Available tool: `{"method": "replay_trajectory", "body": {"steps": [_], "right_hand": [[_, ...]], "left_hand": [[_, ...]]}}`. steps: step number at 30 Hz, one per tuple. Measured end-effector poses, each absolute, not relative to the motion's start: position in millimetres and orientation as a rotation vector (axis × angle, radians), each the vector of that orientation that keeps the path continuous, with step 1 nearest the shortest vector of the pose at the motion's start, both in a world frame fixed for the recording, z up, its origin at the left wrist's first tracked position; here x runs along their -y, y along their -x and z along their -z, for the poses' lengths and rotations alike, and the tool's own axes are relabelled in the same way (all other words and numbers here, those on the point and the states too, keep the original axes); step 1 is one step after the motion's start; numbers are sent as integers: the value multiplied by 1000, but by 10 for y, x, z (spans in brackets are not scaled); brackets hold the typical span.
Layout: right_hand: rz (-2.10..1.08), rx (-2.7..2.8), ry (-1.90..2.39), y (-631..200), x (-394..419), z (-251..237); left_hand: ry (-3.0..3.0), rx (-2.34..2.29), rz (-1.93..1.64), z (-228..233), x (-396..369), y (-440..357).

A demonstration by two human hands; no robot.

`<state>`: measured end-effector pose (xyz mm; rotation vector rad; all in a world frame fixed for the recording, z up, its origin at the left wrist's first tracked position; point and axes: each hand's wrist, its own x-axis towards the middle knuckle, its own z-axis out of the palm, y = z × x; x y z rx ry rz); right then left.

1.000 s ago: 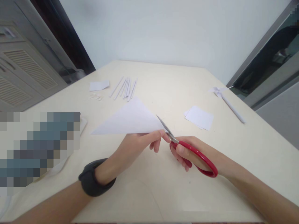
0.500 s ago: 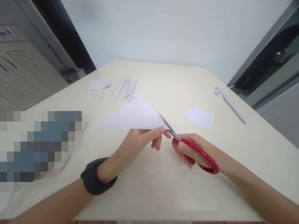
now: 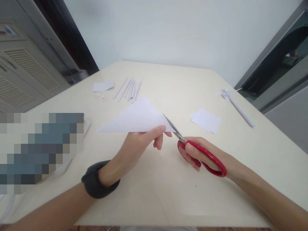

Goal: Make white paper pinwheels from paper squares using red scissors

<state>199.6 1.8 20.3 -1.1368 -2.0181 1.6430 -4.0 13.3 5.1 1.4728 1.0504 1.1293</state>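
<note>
Between thumb and fingers, my left hand (image 3: pixel 141 139) pinches the lower edge of a white paper triangle (image 3: pixel 137 117), held above the table with its long side towards me. My right hand (image 3: pixel 192 152) grips red-handled scissors (image 3: pixel 207 154), with the fingers through the loops. Their metal blades lie across the triangle's right corner and point up and to the left. The lower blade is hidden behind the paper, so I cannot tell how far apart the blades are. A dark band (image 3: pixel 98 179) is around my left wrist.
White paper squares (image 3: pixel 207 120) lie right of the scissors. A paper pinwheel (image 3: pixel 238 107) on a rolled stick lies near the right edge. Several paper sticks (image 3: pixel 131 89), a paper piece (image 3: pixel 103 86) and small pale bits (image 3: pixel 99 98) lie at the back left. A blurred-out patch covers the left edge.
My left hand and the paper triangle have shifted slightly left. The scissors now cross the paper a little farther from its right corner. The things on the table stay put.
</note>
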Motion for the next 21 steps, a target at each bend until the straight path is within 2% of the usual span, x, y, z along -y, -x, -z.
{"method": "replay_trajectory", "body": {"steps": [6,21], "right_hand": [[-1611,2056,1138,-1983,-6,-231],[-1577,2041,1182,-1987,-19,-146]], "left_hand": [[-1636,-1152,-998,-67,-89,29],[-1631,-1189,-945,-77,-77,27]]}}
